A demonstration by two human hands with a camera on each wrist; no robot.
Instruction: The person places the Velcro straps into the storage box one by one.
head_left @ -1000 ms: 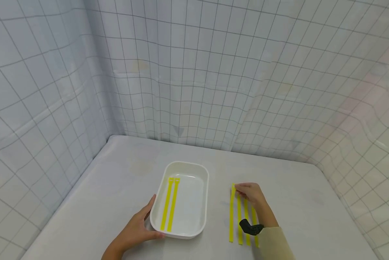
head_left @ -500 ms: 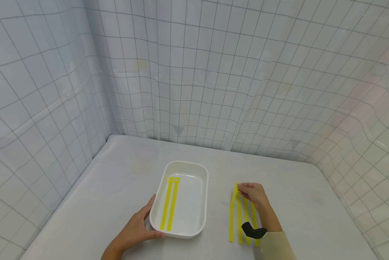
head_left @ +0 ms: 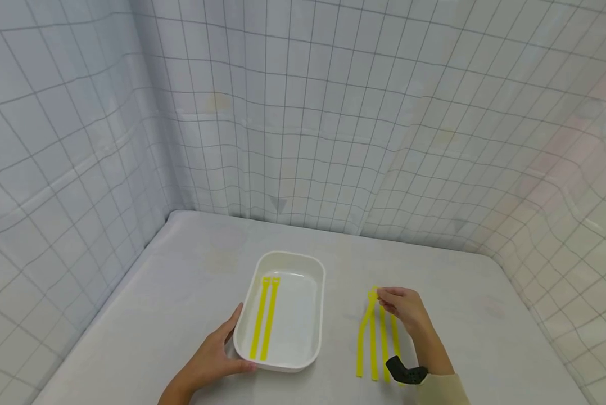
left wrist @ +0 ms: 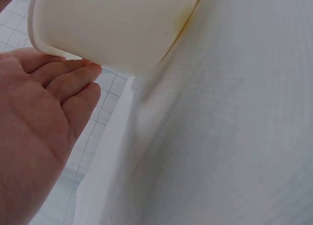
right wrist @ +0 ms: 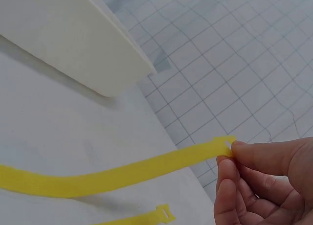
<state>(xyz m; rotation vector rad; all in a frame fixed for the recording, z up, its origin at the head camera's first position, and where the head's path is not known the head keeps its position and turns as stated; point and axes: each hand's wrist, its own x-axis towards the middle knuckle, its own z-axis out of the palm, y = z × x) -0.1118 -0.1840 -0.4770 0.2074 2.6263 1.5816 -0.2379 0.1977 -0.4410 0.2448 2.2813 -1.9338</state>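
Note:
In the head view, my left hand [head_left: 209,355] spans the near left corner of a white tray [head_left: 320,315]. Its fingers [left wrist: 78,80] lie nearly straight against the tray's outer wall in the left wrist view. Inside the tray, two yellow cable straps [head_left: 269,323] lie side by side along the left. My right hand [right wrist: 266,178] pinches the slotted head of another yellow cable strap [right wrist: 142,171] between thumb and fingers. That strap bends up from the table, its far end still down. Several more straps [head_left: 374,351] lie beneath and beside the right hand.
A white cloth covers the table [head_left: 181,270]. White curtains [head_left: 293,140] with a grid pattern hang behind it and on both sides. A black band [head_left: 406,372] sits on the right wrist, close over the straps.
My right hand has drawn the head of the leftmost strap rightward across the neighbouring straps, lifting it into a bend. The left hand and tray have stayed put.

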